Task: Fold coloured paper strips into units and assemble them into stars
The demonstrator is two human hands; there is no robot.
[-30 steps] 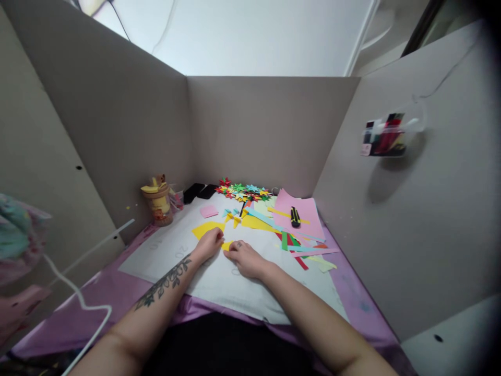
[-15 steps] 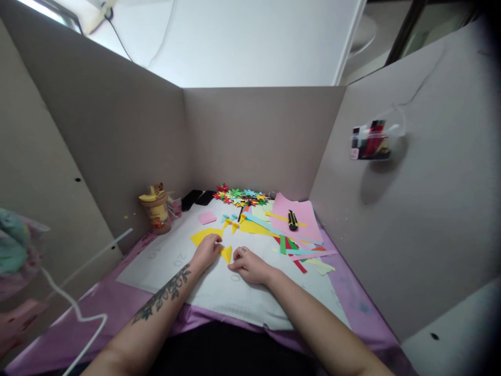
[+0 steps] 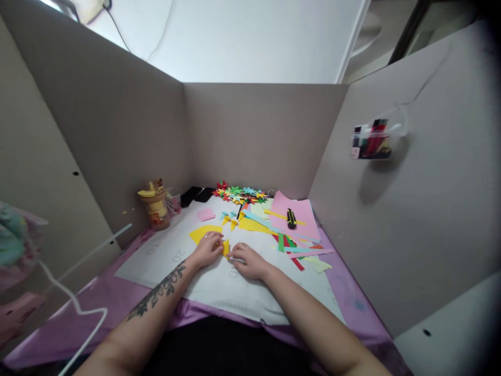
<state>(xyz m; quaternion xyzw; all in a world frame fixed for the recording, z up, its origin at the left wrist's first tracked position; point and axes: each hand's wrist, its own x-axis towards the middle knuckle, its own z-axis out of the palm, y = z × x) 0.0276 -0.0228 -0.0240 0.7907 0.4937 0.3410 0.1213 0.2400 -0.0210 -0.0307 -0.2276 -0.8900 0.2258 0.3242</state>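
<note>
Between my hands is a small folded piece of yellow paper [image 3: 226,247], low over the white sheet [image 3: 211,287]. My left hand [image 3: 209,249] closes on its left side, fingers bent. From the right, my right hand [image 3: 247,260] pinches its lower edge between thumb and fingers. A larger flat yellow sheet [image 3: 199,234] lies just behind my left hand. Beyond the folded piece sit small folded yellow pieces [image 3: 234,223] and light-blue ones [image 3: 224,215].
Colourful folded paper stars [image 3: 238,194] are heaped at the back. On the right, a utility knife [image 3: 291,219] rests on pink paper [image 3: 305,209], near scattered paper strips [image 3: 305,250]. A pot-shaped container [image 3: 156,206] and dark phone-like slabs [image 3: 191,196] stand back left. Grey panels [image 3: 266,136] enclose the table.
The yellow piece shows a narrower, more upright shape than before, as if folded or turned. My right hand has shifted slightly up and left; the view has moved a little.
</note>
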